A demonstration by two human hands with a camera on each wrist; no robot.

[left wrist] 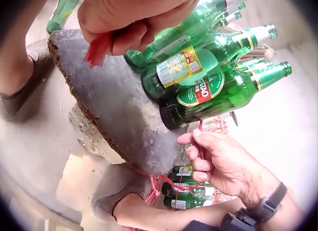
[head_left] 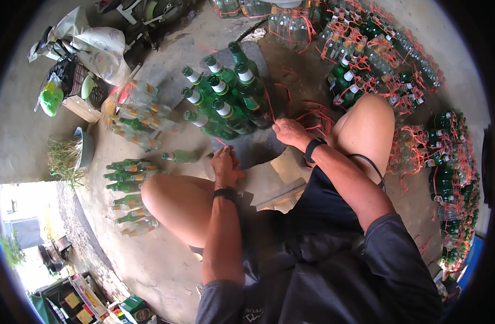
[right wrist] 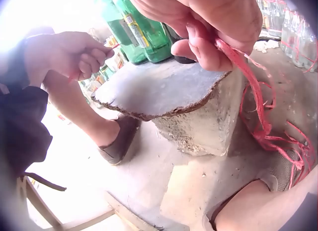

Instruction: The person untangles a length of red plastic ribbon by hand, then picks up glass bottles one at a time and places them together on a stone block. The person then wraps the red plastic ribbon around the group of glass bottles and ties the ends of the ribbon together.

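Several green glass beer bottles (head_left: pixel 231 110) with white neck labels stand upright in a tight cluster on a dark, rough-edged slab (left wrist: pixel 114 102). Red plastic twine (right wrist: pixel 256 92) runs to the cluster from both sides. At the near left of the bottles, my left hand (head_left: pixel 225 162) grips one twine end, and a frayed red tail sticks out of its curled fingers. To the right, my right hand (head_left: pixel 292 133) pinches the other length close beside a bottle base. Loose twine trails down from this hand towards the floor. The far side of the cluster is hidden.
Clear bottles (head_left: pixel 147 110) lie in a group to the left, with green bottles (head_left: pixel 129 181) nearer. One loose bottle (head_left: pixel 181 156) lies by my left knee. Tied bundles of bottles (head_left: pixel 366 48) line the right side. A pale block (right wrist: pixel 198 126) supports the slab.
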